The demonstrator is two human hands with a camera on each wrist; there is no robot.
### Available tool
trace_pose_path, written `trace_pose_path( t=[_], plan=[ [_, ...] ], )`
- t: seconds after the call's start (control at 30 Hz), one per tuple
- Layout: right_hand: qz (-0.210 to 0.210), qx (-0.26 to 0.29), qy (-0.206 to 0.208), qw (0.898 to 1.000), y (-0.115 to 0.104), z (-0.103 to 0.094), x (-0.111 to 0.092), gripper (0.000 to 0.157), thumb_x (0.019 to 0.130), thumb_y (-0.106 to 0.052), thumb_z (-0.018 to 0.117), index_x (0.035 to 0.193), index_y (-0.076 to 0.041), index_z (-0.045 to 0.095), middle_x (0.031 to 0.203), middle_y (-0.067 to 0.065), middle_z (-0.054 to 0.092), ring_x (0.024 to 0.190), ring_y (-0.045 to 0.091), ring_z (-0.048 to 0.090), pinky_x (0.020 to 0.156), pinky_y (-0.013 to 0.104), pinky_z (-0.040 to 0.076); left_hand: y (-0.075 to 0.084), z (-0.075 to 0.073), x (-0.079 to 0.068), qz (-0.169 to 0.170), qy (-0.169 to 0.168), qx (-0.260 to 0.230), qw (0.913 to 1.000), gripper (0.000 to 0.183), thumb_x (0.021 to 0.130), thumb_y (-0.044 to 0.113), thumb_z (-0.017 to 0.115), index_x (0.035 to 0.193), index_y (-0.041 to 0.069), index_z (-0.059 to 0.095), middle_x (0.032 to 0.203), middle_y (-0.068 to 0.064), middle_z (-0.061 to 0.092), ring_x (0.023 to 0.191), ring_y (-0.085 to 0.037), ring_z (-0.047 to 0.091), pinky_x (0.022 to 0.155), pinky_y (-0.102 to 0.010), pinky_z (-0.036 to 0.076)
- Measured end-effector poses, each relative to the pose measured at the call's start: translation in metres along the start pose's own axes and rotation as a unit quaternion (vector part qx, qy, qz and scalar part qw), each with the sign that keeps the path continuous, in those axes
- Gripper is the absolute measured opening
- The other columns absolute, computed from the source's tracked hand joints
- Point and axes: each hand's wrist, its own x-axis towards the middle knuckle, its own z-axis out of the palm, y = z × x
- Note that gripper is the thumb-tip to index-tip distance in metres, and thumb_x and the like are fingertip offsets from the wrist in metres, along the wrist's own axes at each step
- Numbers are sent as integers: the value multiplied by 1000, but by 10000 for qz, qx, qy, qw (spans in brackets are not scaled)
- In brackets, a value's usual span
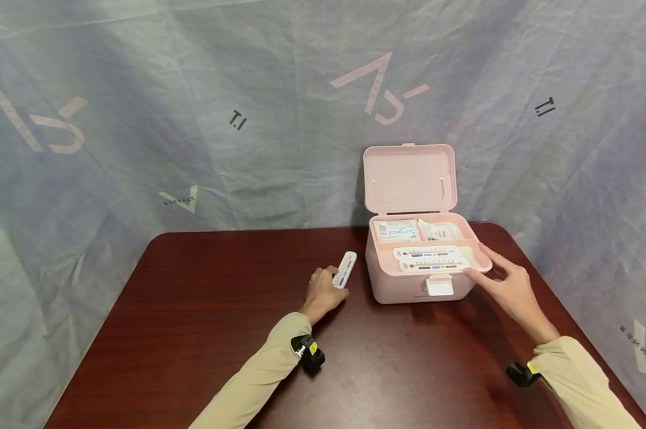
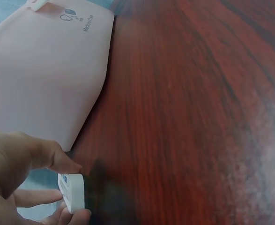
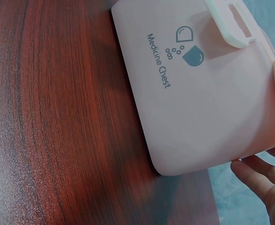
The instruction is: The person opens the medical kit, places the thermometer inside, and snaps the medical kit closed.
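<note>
My left hand (image 1: 324, 293) pinches a white strip thermometer (image 1: 345, 269) with a printed scale, just left of the box. In the left wrist view, thumb and fingertips hold that thermometer (image 2: 72, 193) by its edges. The pink medicine chest (image 1: 403, 290) has its lid (image 1: 410, 179) raised. Two similar thermometers (image 1: 434, 264) lie in its front tray compartment. My right hand (image 1: 510, 289) grips the chest's front right corner, thumb at the front rim and fingers along the right side. In the right wrist view, part of this hand (image 3: 263, 183) is cut off by the frame.
Behind the thermometers, the chest's back compartments hold a packet marked Surgical (image 1: 396, 230) and another white packet (image 1: 439, 231). A white latch (image 1: 439, 285) hangs on the front. The dark red wooden table (image 1: 221, 298) ends at a grey cloth backdrop (image 1: 274, 149).
</note>
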Motion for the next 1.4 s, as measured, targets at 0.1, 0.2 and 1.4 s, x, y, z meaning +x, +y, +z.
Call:
trace_pose_path(
  t=[0.1,0.2,1.4],
  plan=[
    [13,30,1,10000,1,0,0,70,78,-19,79,140,-20,47,133,18,51,102,-7,51,74,5,43,-2,0,0,55,-21,12,10000,52,67,16,78,115,1,63,96,-14,57,85,-26,56,74,-36,47],
    [44,18,-5,10000,1,0,0,70,77,-20,79,140,-20,47,134,18,51,103,-7,50,74,4,42,-3,-2,-2,105,-60,-100,9999,52,68,15,79,115,1,63,98,-15,57,86,-26,56,75,-37,47],
    [67,-24,-16,10000,0,1,0,71,78,-23,78,141,-21,46,134,18,51,102,-7,50,75,4,42,4,-24,-10,230,-347,-452,9981,48,72,12,74,118,5,62,107,-18,55,84,-21,49,73,-32,44]
  ],
)
